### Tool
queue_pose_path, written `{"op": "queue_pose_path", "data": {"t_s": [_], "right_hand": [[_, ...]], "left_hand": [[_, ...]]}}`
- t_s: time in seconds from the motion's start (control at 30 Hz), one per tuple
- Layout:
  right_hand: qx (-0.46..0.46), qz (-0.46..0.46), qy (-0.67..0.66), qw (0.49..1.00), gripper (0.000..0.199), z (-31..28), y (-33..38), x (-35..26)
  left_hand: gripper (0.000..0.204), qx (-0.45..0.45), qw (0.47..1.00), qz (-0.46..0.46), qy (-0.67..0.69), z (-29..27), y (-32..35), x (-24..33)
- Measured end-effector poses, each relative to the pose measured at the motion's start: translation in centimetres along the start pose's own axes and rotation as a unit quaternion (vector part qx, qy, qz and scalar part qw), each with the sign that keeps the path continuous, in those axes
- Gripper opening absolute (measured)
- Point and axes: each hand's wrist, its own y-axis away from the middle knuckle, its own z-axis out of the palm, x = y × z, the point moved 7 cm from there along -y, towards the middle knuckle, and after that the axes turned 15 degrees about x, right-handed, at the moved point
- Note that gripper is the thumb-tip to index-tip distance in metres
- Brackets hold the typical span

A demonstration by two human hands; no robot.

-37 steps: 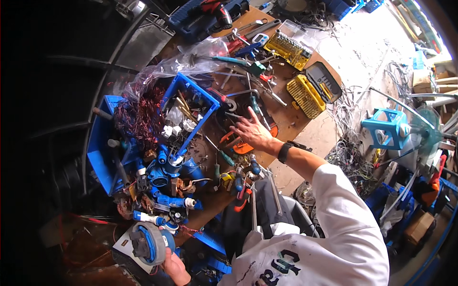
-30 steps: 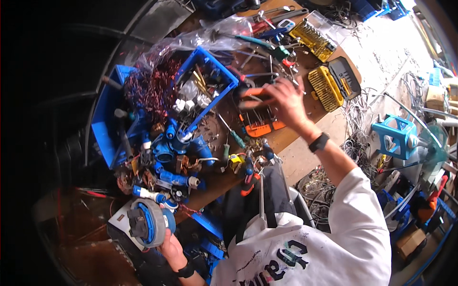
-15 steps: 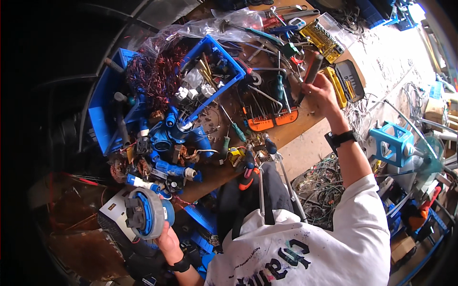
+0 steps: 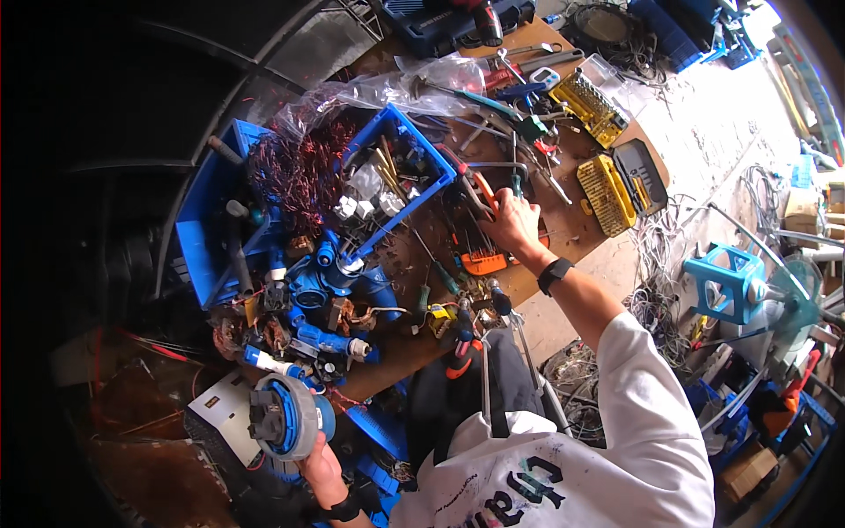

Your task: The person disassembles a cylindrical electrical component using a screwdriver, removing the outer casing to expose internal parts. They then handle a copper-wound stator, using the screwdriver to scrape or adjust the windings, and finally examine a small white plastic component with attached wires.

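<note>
The left hand is closed around the back of a round grey and blue motor-like part, holding it up off the table at the lower left, close to the person's body. The right hand reaches out over the middle of the cluttered wooden workbench, its fingers curled down onto a pair of orange-handled pliers; it rests on the handles, but whether the fingers have fully closed around them cannot be told. A black band sits on the right wrist.

The pliers lie just right of the open blue plastic bin, which holds small white and metal parts. Just below the hand sits a flat orange holder of screwdriver bits. Farther right on the bench lie two yellow cases of bits: an open one with a dark lid and a second yellow case above it.

To the left of the blue bin a tangle of reddish copper wire fills a larger blue tray. Blue pipe fittings are heaped between the tray and the held motor part. A light blue plastic stool stands on the floor at the right, well apart from the bench.
</note>
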Motion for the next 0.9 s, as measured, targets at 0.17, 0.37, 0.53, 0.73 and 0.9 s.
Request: {"op": "queue_pose_path", "data": {"t_s": [0.17, 0.37, 0.53, 0.73, 0.9], "right_hand": [[0.013, 0.007, 0.037, 0.999, 0.059, 0.5, -0.3, -0.5], [0.043, -0.021, 0.088, 0.995, 0.055, 0.1, -0.3, -1.4], [0.041, -0.043, 0.081, 0.995, 0.045, 0.0, -1.1, -1.0], [0.174, -0.001, 0.030, 0.984, 0.026, -2.8, -3.0, 4.2], [0.194, -0.005, 0.125, 0.973, 0.024, -3.9, -2.6, 8.2]], "left_hand": [[0.064, -0.022, 1.000, 0.012, 0.004, 0.3, -0.1, 0.6], [0.064, 0.019, 1.000, -0.011, 0.000, -0.4, -0.1, -0.2], [0.064, 0.005, 1.000, -0.007, 0.014, -0.6, -0.4, -0.4], [0.061, 0.030, 0.999, -0.019, 0.006, -1.7, -0.4, -0.9], [0.059, 0.066, 0.997, -0.019, 0.021, -2.2, -0.2, -0.9]]}}
